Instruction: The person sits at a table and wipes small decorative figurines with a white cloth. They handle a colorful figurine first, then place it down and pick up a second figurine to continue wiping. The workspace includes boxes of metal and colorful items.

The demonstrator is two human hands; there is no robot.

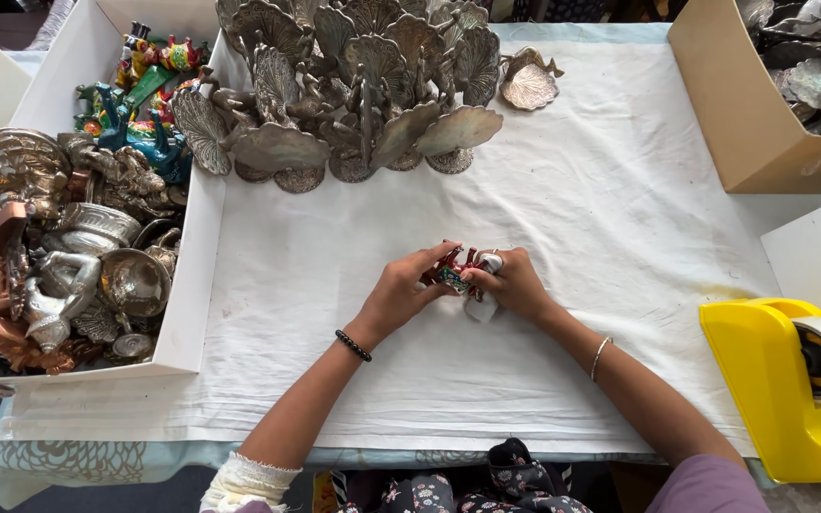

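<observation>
Landmark for all places: the white cloth point(563, 237) spread over the desk.

Nearest the wearer, just off the cloth's near edge, dark flowered fabric point(515, 475) lay bunched. Above that, at the cloth's middle, both hands met. The left hand point(401, 290) was pinched shut on a small painted figurine point(450, 271) (red with a blue-green band; its exact shape too small to tell). The right hand point(515, 283) gripped the same piece, with a scrap of white wrapping point(483, 306) tucked under its fingers. The piece was held just above the cloth, not resting on it.

Judged step: wrapping or taping the figurine, midway. The next move would seem to call for a steady pinch by one hand while the other turns the wrap snug.

Off the cloth's right near corner sat a yellow tape dispenser point(772, 380). Along the cloth's left edge stood a white box point(197, 275) of metal and painted figures. At the cloth's far edge, a crowd of metal peacock figures point(353, 85). Beyond its far right corner, a cardboard box point(743, 104) of more metalware.
</observation>
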